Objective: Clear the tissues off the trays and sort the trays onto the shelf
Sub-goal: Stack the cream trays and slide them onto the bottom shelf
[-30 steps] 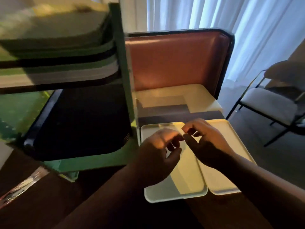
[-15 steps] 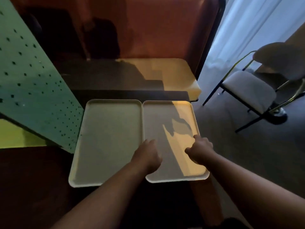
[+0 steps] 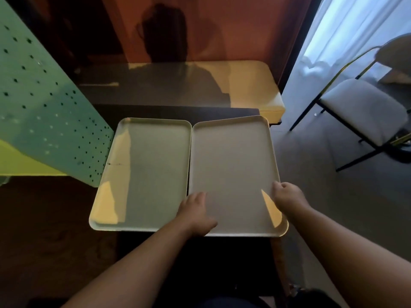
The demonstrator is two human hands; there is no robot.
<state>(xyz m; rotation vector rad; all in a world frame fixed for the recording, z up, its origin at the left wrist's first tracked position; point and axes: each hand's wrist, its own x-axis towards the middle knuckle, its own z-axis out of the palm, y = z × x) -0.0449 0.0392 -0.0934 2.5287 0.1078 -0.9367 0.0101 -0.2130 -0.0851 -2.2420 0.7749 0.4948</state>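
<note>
Since half a second earlier, the right tray (image 3: 233,170) had skewed, its far end swung right. The left hand (image 3: 195,213) gripped its near left edge and the right hand (image 3: 287,194) its right rim. Both pale trays lay empty, side by side on the dark worktop (image 3: 178,111); the left tray (image 3: 146,174) sat beside the green shelf (image 3: 44,107).

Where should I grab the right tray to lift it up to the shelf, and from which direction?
Grip the right tray by its two long side rims near the close end, coming from the near edge. It is wide, flat and shallow, so a hold on both sides should keep it level. The left hand and right hand already sit at those rims; the left tray lies tight against it.
</note>
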